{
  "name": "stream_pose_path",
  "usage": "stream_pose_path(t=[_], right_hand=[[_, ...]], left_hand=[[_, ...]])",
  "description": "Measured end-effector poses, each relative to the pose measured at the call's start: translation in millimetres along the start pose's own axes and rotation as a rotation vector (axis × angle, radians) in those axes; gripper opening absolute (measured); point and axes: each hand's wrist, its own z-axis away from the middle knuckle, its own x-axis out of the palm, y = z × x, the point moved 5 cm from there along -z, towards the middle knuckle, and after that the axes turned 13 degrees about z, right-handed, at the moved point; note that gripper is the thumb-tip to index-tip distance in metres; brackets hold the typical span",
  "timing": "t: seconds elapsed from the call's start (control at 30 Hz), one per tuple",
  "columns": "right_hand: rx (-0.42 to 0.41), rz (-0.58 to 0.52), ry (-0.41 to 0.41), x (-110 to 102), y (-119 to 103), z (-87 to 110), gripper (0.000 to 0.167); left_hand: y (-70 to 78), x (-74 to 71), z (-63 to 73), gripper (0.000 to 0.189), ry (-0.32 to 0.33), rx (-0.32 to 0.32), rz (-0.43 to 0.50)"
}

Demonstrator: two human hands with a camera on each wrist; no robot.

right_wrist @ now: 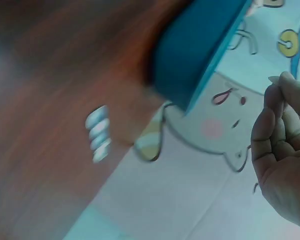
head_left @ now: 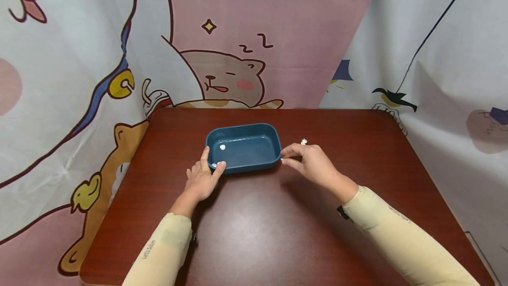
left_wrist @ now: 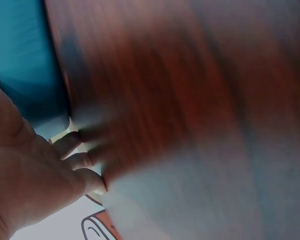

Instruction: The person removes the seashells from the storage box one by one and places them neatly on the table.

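A dark blue rectangular dish (head_left: 243, 170) stands on the table. Inside it, one small white piece (head_left: 222, 147) lies toward the left, and a couple more white bits (head_left: 214, 165) sit at the near-left corner. My left hand (head_left: 201, 181) holds that corner, thumb over the near rim and index finger along the left side. At the dish's right end, my right hand (head_left: 311, 164) pinches a small white piece (right_wrist: 273, 79) between thumb and fingertips; only its tip shows. Beyond this hand, white lumpy pieces (right_wrist: 99, 134) lie in a short row on the table.
The reddish-brown wooden table (head_left: 246, 233) has rounded far corners. A cartoon-printed cloth (head_left: 285, 34) hangs behind it and along both sides. Both forearms reach in over the near part of the table.
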Motion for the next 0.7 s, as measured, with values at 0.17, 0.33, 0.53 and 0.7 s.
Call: stream_pose_path(t=[0.17,0.33,0.53,0.7], right_hand=[[0.03,0.174,-0.036,3.6,32.5,33.1,0.021],[0.027,0.375,-0.089,27.0,57.8,43.4,0.022],[0.022,0.401,-0.188,50.2,65.9,48.1,0.022],[0.035,0.35,-0.209,59.0,64.7,50.1,0.026]], left_hand=[[0.5,0.8,-0.5,0.096,-0.018,-0.003,-0.002],[-2.6,1.2,-0.1,0.097,-0.029,-0.015,-0.006],[-5.0,3.6,-0.6,0.097,-0.032,-0.024,-0.001],[-3.9,2.0,-2.2,0.096,-0.02,-0.015,-0.014]])
